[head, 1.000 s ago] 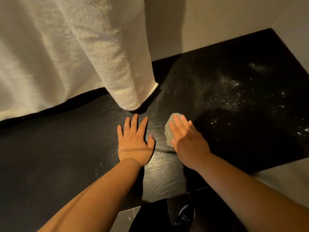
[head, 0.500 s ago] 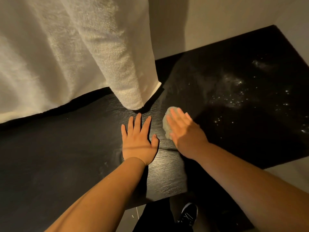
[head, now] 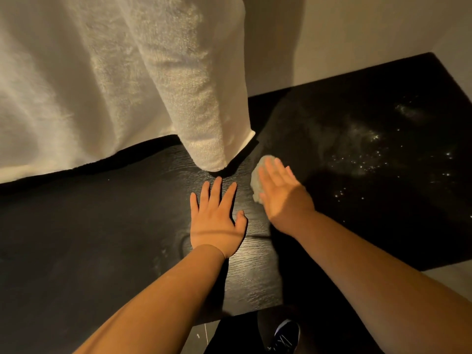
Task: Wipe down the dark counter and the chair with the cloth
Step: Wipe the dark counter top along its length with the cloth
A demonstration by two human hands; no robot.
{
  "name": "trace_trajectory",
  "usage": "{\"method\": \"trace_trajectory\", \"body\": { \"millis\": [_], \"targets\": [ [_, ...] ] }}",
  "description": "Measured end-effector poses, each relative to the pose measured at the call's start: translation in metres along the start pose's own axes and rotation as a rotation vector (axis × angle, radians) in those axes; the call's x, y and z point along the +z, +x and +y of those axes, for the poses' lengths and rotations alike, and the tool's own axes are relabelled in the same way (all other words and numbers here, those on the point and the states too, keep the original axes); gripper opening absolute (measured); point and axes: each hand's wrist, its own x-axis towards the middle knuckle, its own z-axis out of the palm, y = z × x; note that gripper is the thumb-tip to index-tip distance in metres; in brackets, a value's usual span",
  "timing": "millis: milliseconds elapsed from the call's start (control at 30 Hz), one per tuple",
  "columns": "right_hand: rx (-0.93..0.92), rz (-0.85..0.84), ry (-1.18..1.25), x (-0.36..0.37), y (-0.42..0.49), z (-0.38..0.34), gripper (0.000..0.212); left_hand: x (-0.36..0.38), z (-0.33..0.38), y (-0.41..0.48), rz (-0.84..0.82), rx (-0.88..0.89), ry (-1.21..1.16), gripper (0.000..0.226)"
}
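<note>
A dark wood-grain counter (head: 102,238) fills most of the view. My left hand (head: 217,221) lies flat on it with fingers straight and spread. Just to its right, my right hand (head: 281,190) presses a small pale grey-green cloth (head: 256,180) onto the counter with straight fingers; only the cloth's left edge and top show from under the hand. White specks and a dusty smear (head: 370,154) lie on the counter to the right of the cloth. No chair is in view.
A thick cream towel (head: 115,80) hangs over the back left of the counter, its lower corner ending just beyond my hands. A pale wall (head: 357,34) stands behind. The counter's near edge, dark trousers and a black shoe (head: 286,333) are at the bottom.
My right hand has slid the cloth away from me, toward the towel's corner. My left hand stays flat in the same spot.
</note>
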Motion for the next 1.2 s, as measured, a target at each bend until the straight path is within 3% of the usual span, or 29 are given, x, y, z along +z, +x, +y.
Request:
{"method": "trace_trajectory", "body": {
  "millis": [133, 367, 433, 533, 667, 767, 900, 1067, 1200],
  "targets": [
    [-0.127, 0.000, -0.042, 0.002, -0.010, 0.014, 0.063, 0.000, 0.000, 0.001, -0.008, 0.001, 0.010, 0.074],
    [0.203, 0.060, -0.053, -0.018, 0.067, 0.005, 0.067, 0.000, 0.001, 0.000, 0.012, 0.006, 0.008, 0.074],
    [0.146, 0.074, -0.033, -0.017, 0.071, 0.000, 0.069, 0.000, 0.001, 0.001, 0.017, 0.005, -0.001, 0.074],
    [-0.124, -0.008, -0.096, -0.007, 0.035, -0.002, 0.075, 0.001, 0.000, 0.000, 0.015, 0.009, 0.000, 0.074],
    [-0.311, -0.014, -0.061, 0.001, 0.000, 0.010, 0.062, 0.002, 0.000, 0.001, 0.029, 0.011, -0.013, 0.074],
    [-0.196, -0.028, -0.129, -0.016, 0.045, 0.014, 0.062, 0.003, -0.001, 0.000, 0.033, 0.018, -0.010, 0.074],
    [0.034, 0.002, -0.044, -0.023, 0.092, 0.001, 0.049, 0.004, -0.001, 0.001, 0.049, 0.022, -0.028, 0.073],
    [-0.200, 0.016, -0.038, 0.005, 0.016, -0.009, 0.060, 0.005, -0.004, 0.000, 0.046, 0.032, -0.043, 0.073],
    [-0.330, -0.135, -0.119, 0.007, -0.016, 0.011, 0.068, 0.005, -0.004, 0.001, 0.069, 0.034, -0.047, 0.073]
  ]
}}
